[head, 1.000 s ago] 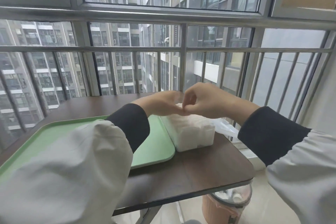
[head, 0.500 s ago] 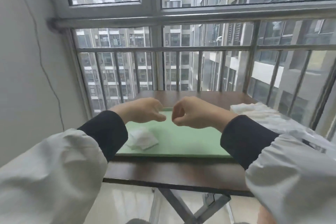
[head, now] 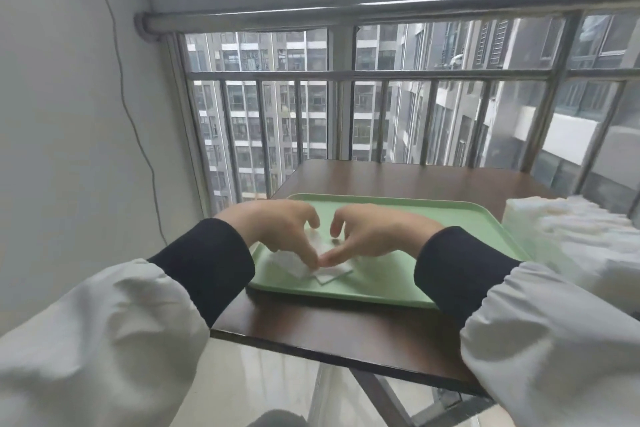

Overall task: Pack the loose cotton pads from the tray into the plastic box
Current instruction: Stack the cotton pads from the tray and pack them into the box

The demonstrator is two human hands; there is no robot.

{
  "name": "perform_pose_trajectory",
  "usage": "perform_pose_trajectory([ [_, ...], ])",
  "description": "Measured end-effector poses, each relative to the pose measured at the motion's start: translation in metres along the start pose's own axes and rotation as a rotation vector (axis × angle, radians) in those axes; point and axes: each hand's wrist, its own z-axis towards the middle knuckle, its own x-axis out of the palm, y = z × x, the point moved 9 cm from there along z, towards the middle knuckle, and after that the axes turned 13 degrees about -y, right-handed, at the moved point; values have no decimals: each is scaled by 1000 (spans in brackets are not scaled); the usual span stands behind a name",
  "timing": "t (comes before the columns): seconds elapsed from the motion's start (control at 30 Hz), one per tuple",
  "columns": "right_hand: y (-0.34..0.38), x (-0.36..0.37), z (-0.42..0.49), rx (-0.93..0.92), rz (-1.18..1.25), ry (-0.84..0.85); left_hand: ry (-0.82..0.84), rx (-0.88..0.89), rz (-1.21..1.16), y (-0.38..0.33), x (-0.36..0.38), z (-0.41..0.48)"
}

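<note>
Loosely overlapped, thin white square pads (head: 330,274) lie at 7 o'clock on the tray (head: 381,291); thumbs of left hand (head: 277,232) and right hand (head: 375,236) touch them, each grip apart.

The tray (head: 467,218) lies on the table (head: 381,177). Cotton pads (head: 330,276) lie in the tray's near part, under the left hand (head: 280,229) and right hand (head: 374,234). The plastic box (head: 571,222) stands just right of the tray, and the window railing (head: 381,74) runs behind the tray.

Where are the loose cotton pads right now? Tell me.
In the head view, the cotton pads lie on the near-left part of the green tray, under the left hand and right hand, with the plastic box to the right.
</note>
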Motion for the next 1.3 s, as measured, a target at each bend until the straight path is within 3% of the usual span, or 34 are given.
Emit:
perform_pose_trajectory([
  [0.13, -13, -4, 1, 24, 51, -24, 13, 9, 97, -5, 2, 6],
  [0.3, -27, -6, -7, 11, 123, -42, -6, 84, 46, -22, -2, 17],
  [0.47, -53, -19, -16, 75, 193, -141, -125, 81, -289, -43, -5, 39],
  [0.63, -91, -43, -27, 190, 474, -301, -260, 57, -721, -57, -10, 55],
  [0.77, -110, -53, -36, 283, 667, -346, -396, 54, -901, -55, -16, 60],
  [0.93, -102, -53, -35, 255, 740, -366, -400, 113, -944, -59, -15, 55],
  [1.3, -108, -71, -41, 272, 836, -604, -389, 131, -1038, -57, -12, 47],
])
